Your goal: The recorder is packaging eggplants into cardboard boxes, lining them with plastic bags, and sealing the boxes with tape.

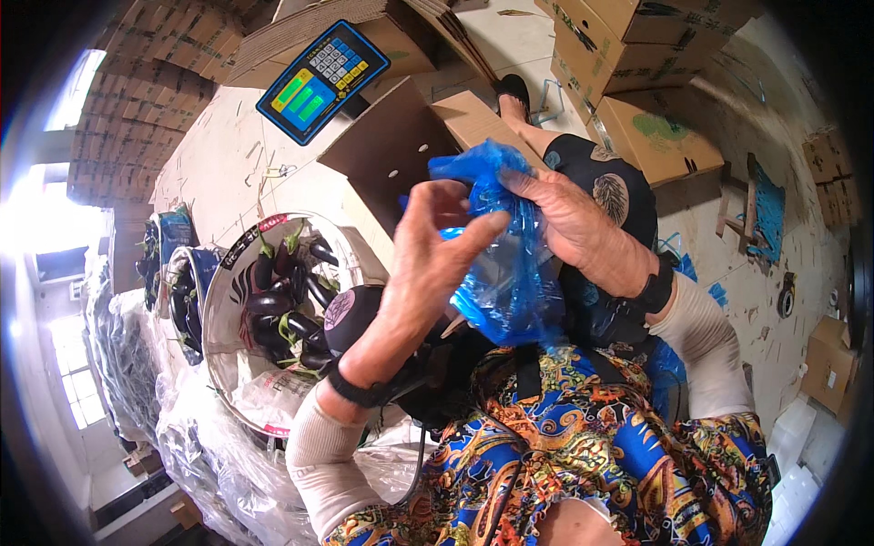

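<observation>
A crumpled blue plastic bag (509, 300) hangs between my two hands, above my lap. My right hand (573, 215) grips its gathered upper part between thumb and fingers. Close against the bag's other side is my left hand (433, 252), thumb and fingers curved; whether it pinches any plastic cannot be told. Beyond the hands stands a cardboard box (389, 143) with raised flaps, partly hidden by the bag and my left hand. Dark purple eggplants (271, 303) with green stems lie in a round, white-lined container (225, 341) left of my left arm.
A digital scale display (323, 82) stands past the box. Stacked cartons (655, 136) rise at the upper right, flattened cardboard (143, 102) at the upper left. Clear plastic sheeting (212, 471) covers the lower left. A small stool (761, 208) and a tape roll (786, 300) are at right.
</observation>
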A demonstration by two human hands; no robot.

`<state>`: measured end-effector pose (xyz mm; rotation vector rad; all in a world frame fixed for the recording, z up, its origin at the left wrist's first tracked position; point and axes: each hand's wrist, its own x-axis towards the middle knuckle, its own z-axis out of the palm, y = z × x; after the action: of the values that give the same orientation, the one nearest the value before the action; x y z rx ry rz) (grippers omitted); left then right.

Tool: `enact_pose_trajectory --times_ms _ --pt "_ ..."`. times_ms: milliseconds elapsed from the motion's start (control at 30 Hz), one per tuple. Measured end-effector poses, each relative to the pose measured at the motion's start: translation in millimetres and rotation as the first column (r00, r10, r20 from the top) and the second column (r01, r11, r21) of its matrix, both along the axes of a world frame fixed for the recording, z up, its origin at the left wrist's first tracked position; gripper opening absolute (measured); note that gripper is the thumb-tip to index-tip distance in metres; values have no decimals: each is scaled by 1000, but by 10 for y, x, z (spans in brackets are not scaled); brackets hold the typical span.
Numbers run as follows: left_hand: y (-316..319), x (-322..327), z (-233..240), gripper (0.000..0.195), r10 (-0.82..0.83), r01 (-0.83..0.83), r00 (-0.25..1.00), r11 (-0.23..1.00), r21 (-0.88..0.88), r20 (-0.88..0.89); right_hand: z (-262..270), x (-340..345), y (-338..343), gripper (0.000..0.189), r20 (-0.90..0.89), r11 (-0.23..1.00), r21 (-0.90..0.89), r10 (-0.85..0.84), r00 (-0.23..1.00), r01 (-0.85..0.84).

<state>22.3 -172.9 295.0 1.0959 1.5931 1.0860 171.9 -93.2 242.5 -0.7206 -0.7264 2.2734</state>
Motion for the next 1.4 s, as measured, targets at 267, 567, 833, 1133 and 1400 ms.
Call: enact_pose_trajectory --times_ms 267,567,833,1133,1400 --pt "77 -55 -172 12 2 -29 931 997 68 366 -82 200 125 26 -31 995 62 78 996 -76" --pt "-4 52 -246 22 126 -117 896 992 -46 427 -85 234 20 14 -41 999 43 -6 999 7" --pt "47 -362 -472 15 172 -276 447 960 -48 878 113 446 13 23 -4 984 -85 -156 988 155" --pt "-122 -734 -430 21 132 -316 372 949 -8 919 34 1132 -4 22 -134 956 -10 -293 947 295" --pt "-801 -1263 -174 16 352 -366 930 912 183 104 -151 2334 -93 29 476 806 36 -533 699 590"
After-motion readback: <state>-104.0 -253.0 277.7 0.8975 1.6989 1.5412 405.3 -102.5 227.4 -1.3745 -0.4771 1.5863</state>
